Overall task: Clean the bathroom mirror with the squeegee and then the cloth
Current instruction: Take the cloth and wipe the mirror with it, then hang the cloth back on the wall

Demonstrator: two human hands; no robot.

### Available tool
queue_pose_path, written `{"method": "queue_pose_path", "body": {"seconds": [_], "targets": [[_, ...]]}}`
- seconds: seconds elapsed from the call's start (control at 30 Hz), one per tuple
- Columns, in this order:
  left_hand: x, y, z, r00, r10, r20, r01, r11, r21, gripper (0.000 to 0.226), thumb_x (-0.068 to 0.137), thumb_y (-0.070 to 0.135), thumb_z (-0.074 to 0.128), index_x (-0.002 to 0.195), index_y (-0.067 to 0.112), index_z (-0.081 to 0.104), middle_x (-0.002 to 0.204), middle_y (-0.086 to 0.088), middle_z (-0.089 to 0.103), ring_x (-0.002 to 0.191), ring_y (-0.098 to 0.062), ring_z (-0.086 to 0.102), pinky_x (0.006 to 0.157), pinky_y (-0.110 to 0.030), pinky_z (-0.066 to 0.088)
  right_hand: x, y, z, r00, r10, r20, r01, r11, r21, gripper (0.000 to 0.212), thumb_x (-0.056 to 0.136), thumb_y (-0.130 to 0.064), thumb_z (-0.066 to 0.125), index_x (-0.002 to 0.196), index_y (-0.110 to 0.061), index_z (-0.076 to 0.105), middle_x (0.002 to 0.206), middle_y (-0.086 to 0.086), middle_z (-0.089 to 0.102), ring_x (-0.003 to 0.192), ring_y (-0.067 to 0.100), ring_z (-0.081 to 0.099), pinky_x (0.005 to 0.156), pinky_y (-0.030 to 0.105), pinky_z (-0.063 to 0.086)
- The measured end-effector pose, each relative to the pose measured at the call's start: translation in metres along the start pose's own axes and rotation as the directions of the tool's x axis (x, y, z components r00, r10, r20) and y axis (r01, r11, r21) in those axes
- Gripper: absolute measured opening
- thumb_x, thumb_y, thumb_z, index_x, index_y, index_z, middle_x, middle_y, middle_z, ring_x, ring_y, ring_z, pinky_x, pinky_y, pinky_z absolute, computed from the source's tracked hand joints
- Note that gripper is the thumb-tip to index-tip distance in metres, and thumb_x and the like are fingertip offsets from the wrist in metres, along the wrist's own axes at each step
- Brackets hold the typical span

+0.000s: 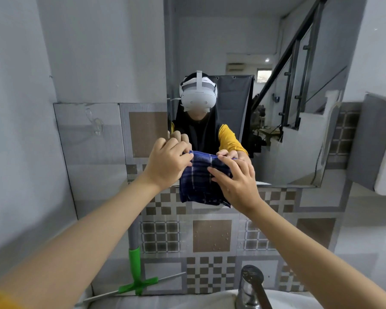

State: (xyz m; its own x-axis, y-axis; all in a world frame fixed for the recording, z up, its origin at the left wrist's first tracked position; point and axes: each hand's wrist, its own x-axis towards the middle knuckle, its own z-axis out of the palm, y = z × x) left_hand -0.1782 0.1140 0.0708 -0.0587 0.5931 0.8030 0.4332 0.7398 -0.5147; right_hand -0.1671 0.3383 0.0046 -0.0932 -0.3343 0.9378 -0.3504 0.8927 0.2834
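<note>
Cloth (201, 179) gripped by both hands at mirror (276, 130); squeegee (135, 273) stands below-left

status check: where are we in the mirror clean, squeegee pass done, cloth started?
Squeegee is out of hand, propped against the tiled wall by the sink, so that pass looks finished. In hand: left hand and right hand both grip the blue checked cloth at the lower edge of the mirror. Left: wiping the glass above.
</note>
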Motion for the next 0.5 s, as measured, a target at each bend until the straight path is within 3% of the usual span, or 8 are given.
{"method": "queue_pose_path", "body": {"seconds": [0.13,0.3,0.4,0.5], "targets": [[0.005,0.004,-0.001,0.999,-0.035,0.037,0.037,0.998,-0.055,0.009,0.077,0.018,0.067,0.068,0.018,0.065,0.065,0.002,0.057,0.063,-0.020,0.053,0.063,-0.030,0.030,0.004,0.000,-0.005,0.997,-0.010,0.076,0.005,0.998,0.066,0.022,0.085,-0.013,0.059,0.103,-0.018,0.071,0.102,0.017,0.065,0.090,0.025,0.044,0.072,0.041,0.045],[-0.004,-0.002,-0.021,0.988,-0.091,0.126,0.124,0.953,-0.277,0.009,0.073,0.005,0.073,0.079,0.007,0.066,0.072,-0.006,0.057,0.062,-0.022,0.055,0.061,-0.033,0.048,0.023,-0.008,-0.019,0.994,-0.066,0.091,0.054,0.990,0.133,0.019,0.088,-0.017,0.057,0.099,-0.020,0.072,0.087,0.011,0.063,0.079,0.025,0.050,0.069,0.039,0.045],[-0.011,-0.012,-0.045,0.946,-0.265,0.188,0.322,0.840,-0.437,0.012,0.074,0.004,0.073,0.086,0.004,0.069,0.082,-0.008,0.059,0.067,-0.019,0.058,0.063,-0.026,0.051,0.042,-0.021,-0.025,0.987,-0.118,0.106,0.099,0.981,0.167,0.020,0.089,-0.023,0.056,0.101,-0.020,0.072,0.085,0.010,0.061,0.077,0.025,0.054,0.071,0.038,0.042],[-0.010,-0.024,-0.071,0.849,-0.462,0.258,0.522,0.650,-0.552,0.014,0.074,0.005,0.074,0.087,0.010,0.073,0.082,-0.003,0.066,0.069,-0.011,0.063,0.067,-0.018,0.052,0.059,-0.040,-0.021,0.991,-0.065,0.113,0.043,0.982,0.182,0.022,0.090,-0.028,0.053,0.101,-0.022,0.072,0.089,0.009,0.062,0.083,0.027,0.054,0.073,0.039,0.042]]}}
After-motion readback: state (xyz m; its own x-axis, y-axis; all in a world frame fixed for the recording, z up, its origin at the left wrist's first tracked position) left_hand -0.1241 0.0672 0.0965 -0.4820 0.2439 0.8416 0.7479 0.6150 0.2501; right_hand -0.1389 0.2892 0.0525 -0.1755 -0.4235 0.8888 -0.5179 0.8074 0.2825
